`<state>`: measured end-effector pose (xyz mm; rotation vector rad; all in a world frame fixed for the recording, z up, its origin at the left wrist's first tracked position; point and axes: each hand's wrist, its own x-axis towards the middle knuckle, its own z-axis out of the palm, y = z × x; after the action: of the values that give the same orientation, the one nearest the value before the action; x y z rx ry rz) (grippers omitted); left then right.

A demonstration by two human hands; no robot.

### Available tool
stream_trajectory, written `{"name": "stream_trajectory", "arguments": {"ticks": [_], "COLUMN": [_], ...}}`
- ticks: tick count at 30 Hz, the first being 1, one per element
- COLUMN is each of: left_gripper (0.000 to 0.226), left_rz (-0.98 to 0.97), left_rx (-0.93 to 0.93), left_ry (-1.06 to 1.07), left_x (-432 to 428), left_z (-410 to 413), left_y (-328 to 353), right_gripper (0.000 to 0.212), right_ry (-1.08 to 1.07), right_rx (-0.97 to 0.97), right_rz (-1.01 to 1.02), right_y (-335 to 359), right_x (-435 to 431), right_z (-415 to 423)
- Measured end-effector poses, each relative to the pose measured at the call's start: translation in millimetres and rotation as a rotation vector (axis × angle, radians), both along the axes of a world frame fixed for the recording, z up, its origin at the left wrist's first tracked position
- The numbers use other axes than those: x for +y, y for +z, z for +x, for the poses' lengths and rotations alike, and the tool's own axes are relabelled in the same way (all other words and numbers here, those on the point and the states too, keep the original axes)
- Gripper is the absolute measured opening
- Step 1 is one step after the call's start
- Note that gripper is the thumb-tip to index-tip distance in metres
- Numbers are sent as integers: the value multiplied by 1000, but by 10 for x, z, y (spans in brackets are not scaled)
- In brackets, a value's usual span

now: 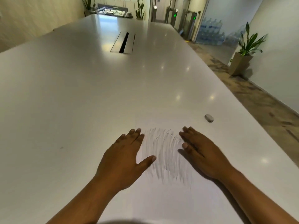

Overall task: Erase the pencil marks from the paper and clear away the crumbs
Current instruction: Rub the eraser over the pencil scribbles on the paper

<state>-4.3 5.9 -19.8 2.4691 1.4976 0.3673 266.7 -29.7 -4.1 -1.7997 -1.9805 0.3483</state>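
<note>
Pencil marks (165,154) — a patch of grey scribbled strokes — cover the middle of the white paper (161,199), which lies flat on the long white table (80,94) close to the person. Left hand (124,157) and right hand (200,152) rest palm-down on either side of the scribble, fingers spread flat and grasping nothing. Off to the right, well apart from both hands, lies the grey eraser (209,118) — untouched.

Grey pencil marks (165,152) streak white paper (161,199); eraser (209,118) grey.
</note>
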Motion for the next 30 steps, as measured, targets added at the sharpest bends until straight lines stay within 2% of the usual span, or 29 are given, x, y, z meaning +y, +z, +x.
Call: {"name": "stream_trajectory", "arguments": {"ticks": [3,6,7,11,14,26,30], "left_gripper": [93,100,101,104,102,104,100], "left_rz": [-18,-23,-26,-42,-27,-68,-64], "left_rx": [-11,-4,4,12,30,21,29], "left_ry": [4,10,14,33,28,38,29], "left_x": [8,40,42,45,29,32,23], "left_z": [-15,-25,-22,-17,3,4,20], "left_y": [-14,-56,-63,-75,-37,-41,-1], "right_gripper": [77,68,61,27,42,24,28], "right_ry": [25,-37,-54,-113,-135,-391,-405], "right_rx": [20,370,417,243,137,131,118], "right_rz": [-25,-118,-108,15,82,20,3], "right_y": [-1,95,143,358,496,352,282], "right_x": [-24,53,101,352,462,755,772], "right_z": [0,96,165,522,731,986,966]}}
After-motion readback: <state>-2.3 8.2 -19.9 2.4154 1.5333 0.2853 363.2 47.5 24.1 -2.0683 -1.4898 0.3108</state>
